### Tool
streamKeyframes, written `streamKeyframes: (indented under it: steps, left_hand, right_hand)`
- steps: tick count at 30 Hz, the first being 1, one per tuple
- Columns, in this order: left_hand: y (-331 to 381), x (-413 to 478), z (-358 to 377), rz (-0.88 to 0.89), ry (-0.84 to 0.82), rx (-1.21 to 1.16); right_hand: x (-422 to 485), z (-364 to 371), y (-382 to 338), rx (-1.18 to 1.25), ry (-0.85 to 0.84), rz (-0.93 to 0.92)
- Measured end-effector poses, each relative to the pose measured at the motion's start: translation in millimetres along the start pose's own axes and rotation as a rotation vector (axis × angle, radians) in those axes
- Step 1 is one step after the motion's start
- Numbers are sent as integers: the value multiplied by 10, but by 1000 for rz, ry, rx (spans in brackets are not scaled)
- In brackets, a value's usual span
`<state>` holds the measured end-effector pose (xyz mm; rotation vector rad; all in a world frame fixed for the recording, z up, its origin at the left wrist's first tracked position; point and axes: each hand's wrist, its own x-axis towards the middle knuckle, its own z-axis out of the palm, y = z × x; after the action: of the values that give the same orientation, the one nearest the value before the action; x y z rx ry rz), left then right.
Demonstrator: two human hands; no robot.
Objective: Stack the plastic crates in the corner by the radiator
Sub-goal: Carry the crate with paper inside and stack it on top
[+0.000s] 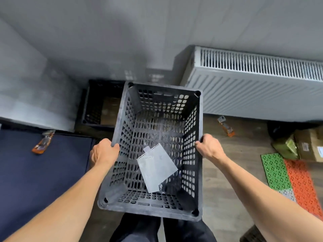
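Dark grey crate is up off the floor in front of you, its far end overlapping the second crate in view. Your left hand grips the left rim, fingers curled over the edge; your right hand grips the right rim the same way. A torn sheet of paper lies inside on the crate's bottom. The second crate, black, sits on the floor in the far corner, just left of the white radiator. A blue pad lies left. A green mat and an orange mat lie right, side by side, with a cardboard box beyond them.
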<state>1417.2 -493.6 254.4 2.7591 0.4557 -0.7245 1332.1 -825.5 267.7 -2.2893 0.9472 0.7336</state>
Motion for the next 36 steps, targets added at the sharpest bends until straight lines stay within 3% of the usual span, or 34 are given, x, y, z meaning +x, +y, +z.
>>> streamKeyframes:
  steps: [8, 15, 19, 27, 36]
  left_hand:
    - [-545, 87, -449, -189, 15, -194]
    - [-805, 323, -618, -282, 31, -289]
    - [-843, 437, -657, -357, 31, -318]
    - [-598, 632, -692, -553, 34, -387]
    - [159, 791, -423, -827, 14, -532]
  right_hand:
    - [133, -174, -1129, -229, -49, -240]
    - [446, -171, -2025, -446, -28, -345]
    - [632, -180, -2491, -454, -16, -379]
    - [1375, -166, -3296, -554, -144, -521]
    - [2259, -106, -4039, -656, -230, -747]
